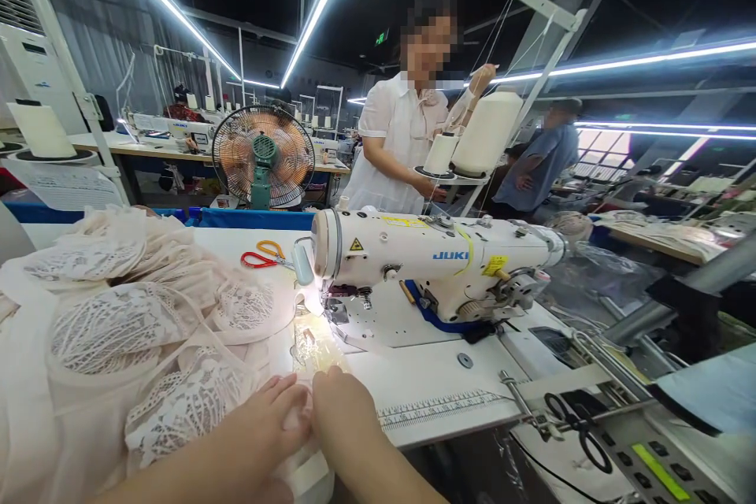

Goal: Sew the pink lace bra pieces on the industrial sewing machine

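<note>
The step in hand seems to be the feeding of a lace piece (177,402) toward the needle of the Juki sewing machine (431,268), and the piece is not yet under the presser foot. The left hand (275,421) lies at the near edge of the desk (425,398), palm down, with the fingers stretched forward and kept close together; they press flat on the pale lace fabric and do not pinch it. The right hand (342,417) is just beside it, touching or almost touching the left one, with its back to the camera and the fingers curled down over the fabric edge, so I cannot tell if it grips the cloth or only rests on it. Both forearms come in from the bottom of the view, low and near the desk. The lace piece lies at the near left part of the desk, and the pile of lace pieces (118,307) covers the left side up to the lit spot under the machine head. I judge that the next move calls for a straight, even push of the fabric toward the needle, with both hands kept flat so the thin lace does not wrinkle. Orange and red scissors (260,254) lie toward the far edge, well apart from the hands.
</note>
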Demonstrator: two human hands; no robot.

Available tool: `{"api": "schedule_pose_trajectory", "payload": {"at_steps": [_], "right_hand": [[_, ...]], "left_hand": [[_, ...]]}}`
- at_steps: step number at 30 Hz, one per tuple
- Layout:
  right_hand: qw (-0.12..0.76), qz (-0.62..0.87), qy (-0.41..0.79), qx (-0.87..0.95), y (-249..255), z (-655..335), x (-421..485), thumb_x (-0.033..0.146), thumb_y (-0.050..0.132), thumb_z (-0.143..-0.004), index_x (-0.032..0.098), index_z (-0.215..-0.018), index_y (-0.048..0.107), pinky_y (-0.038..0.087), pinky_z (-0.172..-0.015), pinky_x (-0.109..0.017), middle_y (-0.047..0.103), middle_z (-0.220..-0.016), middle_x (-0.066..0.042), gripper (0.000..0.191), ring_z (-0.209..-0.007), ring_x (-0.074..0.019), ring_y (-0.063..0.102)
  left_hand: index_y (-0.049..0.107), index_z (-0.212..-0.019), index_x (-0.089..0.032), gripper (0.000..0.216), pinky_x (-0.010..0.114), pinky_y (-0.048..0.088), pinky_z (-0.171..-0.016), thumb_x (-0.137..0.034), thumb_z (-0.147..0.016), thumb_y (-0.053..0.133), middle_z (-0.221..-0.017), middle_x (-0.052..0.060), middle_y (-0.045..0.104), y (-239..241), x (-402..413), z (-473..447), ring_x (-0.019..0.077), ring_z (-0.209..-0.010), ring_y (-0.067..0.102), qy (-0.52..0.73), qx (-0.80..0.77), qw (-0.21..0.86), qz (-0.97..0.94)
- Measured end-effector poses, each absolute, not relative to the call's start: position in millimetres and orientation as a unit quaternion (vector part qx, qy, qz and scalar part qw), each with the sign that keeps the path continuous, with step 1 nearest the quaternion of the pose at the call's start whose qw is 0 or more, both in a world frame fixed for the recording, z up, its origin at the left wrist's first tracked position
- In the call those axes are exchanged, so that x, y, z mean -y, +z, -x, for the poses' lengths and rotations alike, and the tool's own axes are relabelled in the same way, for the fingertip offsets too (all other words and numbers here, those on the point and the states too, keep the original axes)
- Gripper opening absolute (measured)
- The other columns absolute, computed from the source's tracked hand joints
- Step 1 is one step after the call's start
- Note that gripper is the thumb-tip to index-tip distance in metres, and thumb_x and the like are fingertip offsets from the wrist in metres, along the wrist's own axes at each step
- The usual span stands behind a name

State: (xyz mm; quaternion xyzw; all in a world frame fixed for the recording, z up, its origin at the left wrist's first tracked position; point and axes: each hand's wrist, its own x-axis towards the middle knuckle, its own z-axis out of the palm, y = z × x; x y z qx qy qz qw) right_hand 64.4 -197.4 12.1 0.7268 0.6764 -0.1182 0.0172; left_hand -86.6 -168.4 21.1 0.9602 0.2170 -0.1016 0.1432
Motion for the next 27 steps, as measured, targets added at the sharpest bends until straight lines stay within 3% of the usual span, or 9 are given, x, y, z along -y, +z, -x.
{"api": "schedule_pose_trajectory", "payload": {"at_steps": [11, 17, 24, 27], "right_hand": [[0.022, -0.715, -0.122, -0.688, 18, -67, 200, 0.004, 0.055, -0.069, 0.014, -0.095, 0.062, 0.048, -0.073, -0.032, 0.059, -0.094, -0.011, 0.029, -0.090, -0.0224, 0.059], [-0.010, -0.728, -0.115, -0.676, 7, -74, 203, 0.004, 0.055, -0.069, 0.015, -0.098, 0.059, 0.049, -0.075, -0.031, 0.058, -0.098, -0.007, 0.031, -0.094, -0.0222, 0.058], [-0.029, -0.746, -0.074, -0.661, -5, -81, 201, -0.002, 0.032, -0.080, 0.012, -0.100, 0.058, 0.047, -0.076, -0.034, 0.056, -0.100, -0.012, 0.036, -0.094, -0.0228, 0.056], [-0.038, -0.760, -0.054, -0.647, -9, -93, 202, -0.002, 0.032, -0.080, 0.011, -0.097, 0.058, 0.045, -0.075, -0.033, 0.056, -0.098, -0.012, 0.034, -0.093, -0.0234, 0.056]], "left_hand": [[0.042, -0.136, -0.024, 0.071, 0.054, 0.016, -0.108, -0.028, -0.068, 0.064, -0.147, 0.016, 0.018, 25, 169, 81, 0.0363, -0.135, 0.013, -0.141, -0.242, 0.141, -0.950], [0.046, -0.133, -0.022, 0.070, 0.056, 0.020, -0.105, -0.026, -0.067, 0.066, -0.144, 0.017, 0.023, 26, 170, 81, 0.0382, -0.133, 0.017, -0.130, -0.241, 0.140, -0.951], [0.046, -0.133, -0.022, 0.068, 0.057, 0.020, -0.105, -0.027, -0.069, 0.065, -0.143, 0.018, 0.024, 28, 173, 80, 0.0401, -0.132, 0.018, -0.132, -0.246, 0.146, -0.949], [0.047, -0.133, -0.023, 0.066, 0.056, 0.020, -0.106, -0.026, -0.070, 0.064, -0.143, 0.018, 0.025, 29, 173, 80, 0.0389, -0.133, 0.018, -0.135, -0.244, 0.151, -0.948]]}}
